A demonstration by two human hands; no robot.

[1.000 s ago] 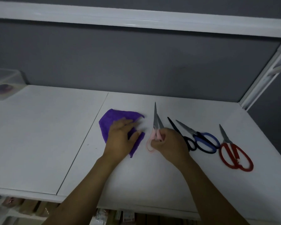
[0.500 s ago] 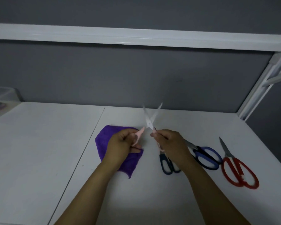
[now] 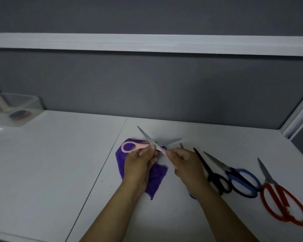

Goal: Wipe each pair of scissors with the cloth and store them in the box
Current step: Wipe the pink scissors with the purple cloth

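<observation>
I hold the pink scissors (image 3: 148,140) above the white shelf, blades spread wide apart. My left hand (image 3: 140,163) pinches one pink handle, whose loop sticks out to the left. My right hand (image 3: 186,165) grips the other handle. Under my left hand the purple cloth (image 3: 156,179) lies flat on the shelf. To the right lie the black scissors (image 3: 212,173), the blue scissors (image 3: 241,180) and the red scissors (image 3: 283,203). A clear plastic box (image 3: 19,110) stands at the far left with something dark inside.
The white shelf (image 3: 51,163) has a seam running diagonally left of the cloth. A grey back wall and a white upper shelf edge (image 3: 147,43) close the space behind and above. A white upright post (image 3: 299,112) stands at the right.
Both hands lifted the pink scissors off the shelf and pulled the handles apart, spreading the blades wider. The left hand left the cloth.
</observation>
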